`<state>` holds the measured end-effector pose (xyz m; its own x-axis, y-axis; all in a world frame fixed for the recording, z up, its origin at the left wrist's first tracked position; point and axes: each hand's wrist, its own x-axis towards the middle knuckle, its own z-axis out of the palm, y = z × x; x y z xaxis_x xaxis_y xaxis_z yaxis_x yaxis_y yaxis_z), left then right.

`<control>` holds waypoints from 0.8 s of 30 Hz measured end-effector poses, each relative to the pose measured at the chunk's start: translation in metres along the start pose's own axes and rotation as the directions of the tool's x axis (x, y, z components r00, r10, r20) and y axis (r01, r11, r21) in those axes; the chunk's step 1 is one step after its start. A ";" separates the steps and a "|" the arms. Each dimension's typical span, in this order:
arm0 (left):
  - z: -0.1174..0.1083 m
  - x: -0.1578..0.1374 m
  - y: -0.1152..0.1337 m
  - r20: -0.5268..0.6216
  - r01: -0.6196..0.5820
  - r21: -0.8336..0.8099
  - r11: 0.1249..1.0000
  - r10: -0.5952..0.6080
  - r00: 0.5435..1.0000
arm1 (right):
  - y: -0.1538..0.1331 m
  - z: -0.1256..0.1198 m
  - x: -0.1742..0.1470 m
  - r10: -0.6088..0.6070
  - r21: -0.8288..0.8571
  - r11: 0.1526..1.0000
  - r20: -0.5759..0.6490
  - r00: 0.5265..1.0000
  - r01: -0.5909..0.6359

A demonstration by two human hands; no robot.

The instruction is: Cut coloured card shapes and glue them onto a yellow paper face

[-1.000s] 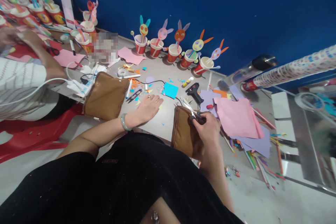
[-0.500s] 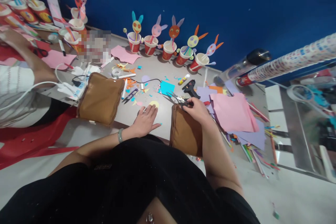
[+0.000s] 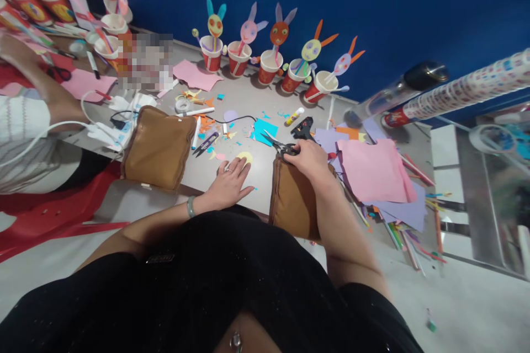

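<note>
My left hand [image 3: 232, 182] lies flat on the table with its fingers spread, the fingertips at the edge of a pale yellow paper circle [image 3: 245, 158]. In my right hand [image 3: 308, 159] is a pair of scissors [image 3: 278, 144] with black handles, the points aimed left and slightly parted over a bright blue paper piece [image 3: 265, 128]. This hand is just above a brown cushion [image 3: 296, 198] at the table's front edge. A black glue gun [image 3: 303, 128] lies right behind the scissors, and a yellow glue stick [image 3: 294, 116] is beside it.
Paper cups with rabbit-faced figures [image 3: 271, 66] line the blue wall. Thread snips [image 3: 206, 145], white tape [image 3: 182, 104] and paper scraps lie left of centre. Pink sheets [image 3: 375, 168] are stacked at right. Another brown cushion [image 3: 159, 146] and a co-worker's arm [image 3: 45, 80] are at left.
The view has tilted a little, so most things appear higher. My right hand keeps the scissors near the blue paper, their points now lying further over it. My left hand stays flat.
</note>
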<state>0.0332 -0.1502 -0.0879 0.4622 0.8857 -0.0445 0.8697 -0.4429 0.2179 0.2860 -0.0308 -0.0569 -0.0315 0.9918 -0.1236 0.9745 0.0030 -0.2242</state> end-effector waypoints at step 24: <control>0.004 -0.011 0.001 -0.174 0.005 0.058 0.998 0.005 0.985 | 0.015 0.001 0.101 0.050 0.489 0.872 -0.102 0.994 0.007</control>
<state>0.0295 -0.1611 -0.0909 0.4291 0.8942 0.1272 0.8807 -0.4455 0.1608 0.2971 0.0689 -0.0734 0.0396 0.9986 -0.0351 0.7414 -0.0530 -0.6690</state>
